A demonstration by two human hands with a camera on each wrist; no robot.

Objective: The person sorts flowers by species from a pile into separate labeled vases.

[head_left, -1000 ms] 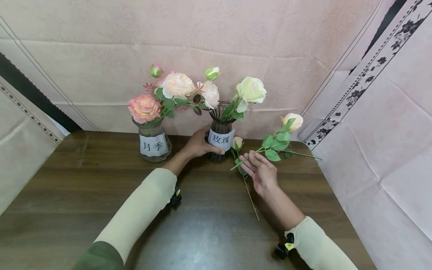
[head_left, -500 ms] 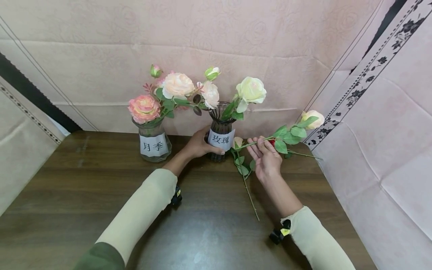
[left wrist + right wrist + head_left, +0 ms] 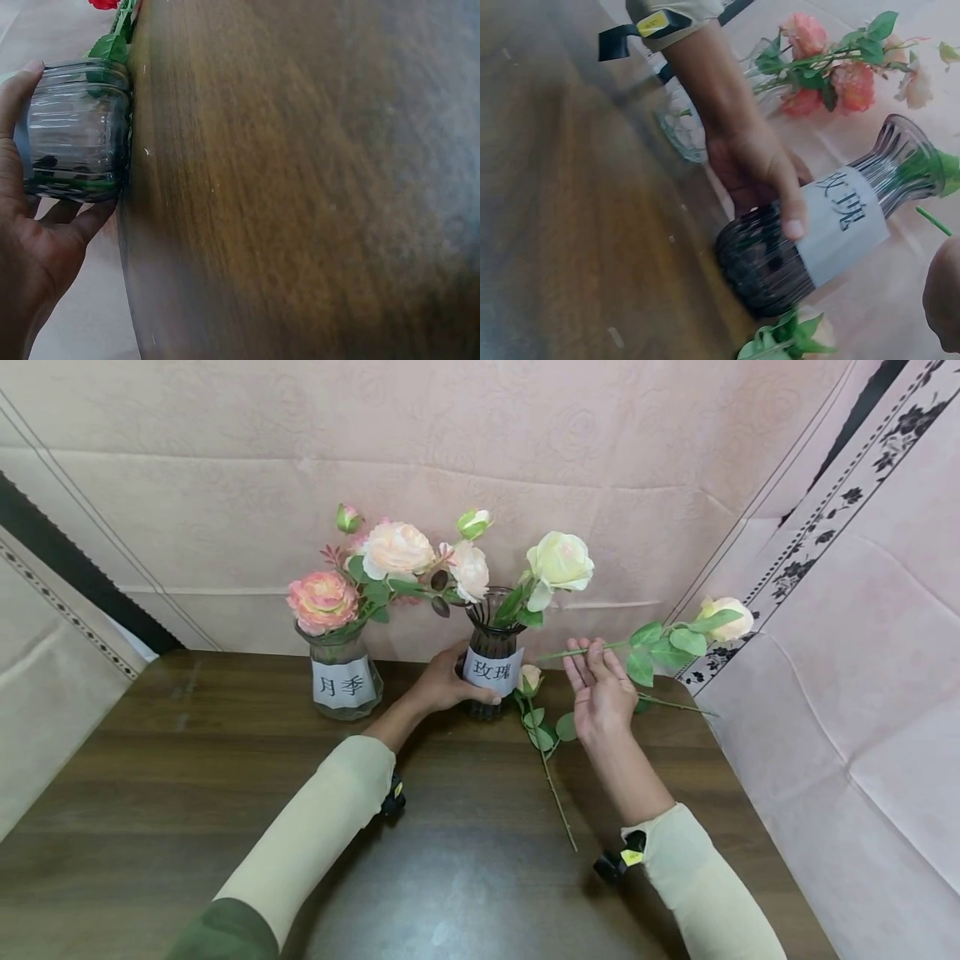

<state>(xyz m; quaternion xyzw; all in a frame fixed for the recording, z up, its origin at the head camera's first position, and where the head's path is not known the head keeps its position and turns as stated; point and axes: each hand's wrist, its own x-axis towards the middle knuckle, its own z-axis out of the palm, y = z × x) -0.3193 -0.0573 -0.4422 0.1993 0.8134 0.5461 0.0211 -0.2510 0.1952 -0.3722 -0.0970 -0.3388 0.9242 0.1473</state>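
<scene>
Dark vase (image 3: 491,642) w/ white label gripped by L hand (image 3: 444,683), upright at back of table (image 3: 465,827). Cream rose (image 3: 687,641) pinched by stem in R hand (image 3: 604,695), to right of vase, bloom pointed away.

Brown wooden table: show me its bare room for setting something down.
Bare: left of the clear glass vase; front middle, between the cream left sleeve and the lying green-stemmed peach rose. Crowded: around the dark ribbed glass vase.
</scene>
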